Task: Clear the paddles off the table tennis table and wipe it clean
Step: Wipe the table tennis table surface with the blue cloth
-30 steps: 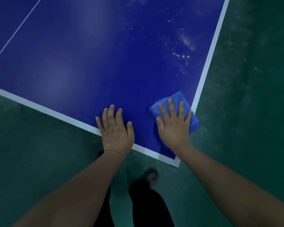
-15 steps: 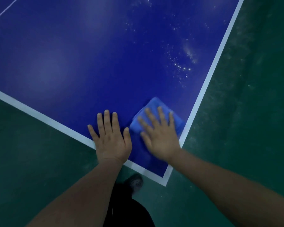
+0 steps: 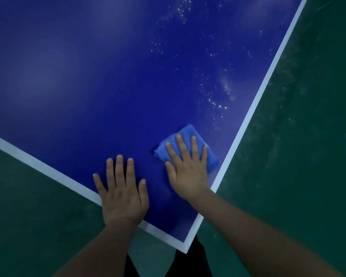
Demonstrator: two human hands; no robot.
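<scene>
**Folded cloth under the right hand at the surface's near corner**

The right hand (image 3: pixel 188 172) is pressing flat on a folded blue cloth (image 3: pixel 190 144), its fingers (image 3: pixel 181 146) lying straight and slightly spread over it. The cloth is sitting on the blue surface (image 3: pixel 108 86), just inside the white edge line (image 3: pixel 248 120) close to the near corner. The left hand (image 3: pixel 122 194) is resting palm-down beside the cloth, fingers straight and spread, pinching nothing. White specks (image 3: pixel 214 100) are showing beyond the cloth.
</scene>
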